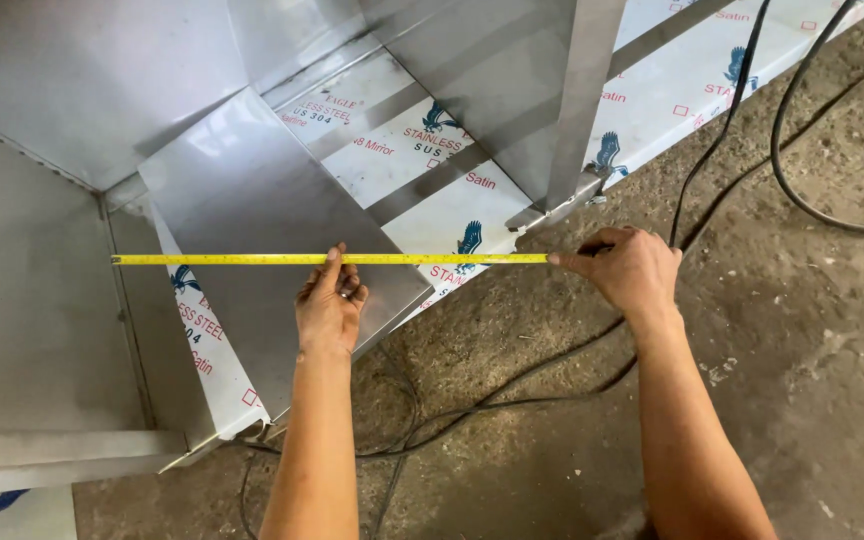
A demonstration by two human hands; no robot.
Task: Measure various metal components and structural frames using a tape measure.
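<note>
A yellow tape measure blade (pixel 252 259) is stretched level across the open front of a stainless steel cabinet (pixel 72 90), from its left inner wall to the right. My left hand (pixel 330 305) pinches the blade near its middle, resting on a loose steel sheet (pixel 252 190) that leans inside the cabinet. My right hand (pixel 632 268) is closed around the tape's case at the blade's right end, beside a steel upright (pixel 582 100); the case itself is hidden in my fist.
The cabinet floor (pixel 402 150) carries white protective film with red and blue print. Black cables (pixel 802 180) snake over the dusty concrete floor (pixel 802 380) to the right and under my arms. A steel ledge (pixel 52 455) juts at lower left.
</note>
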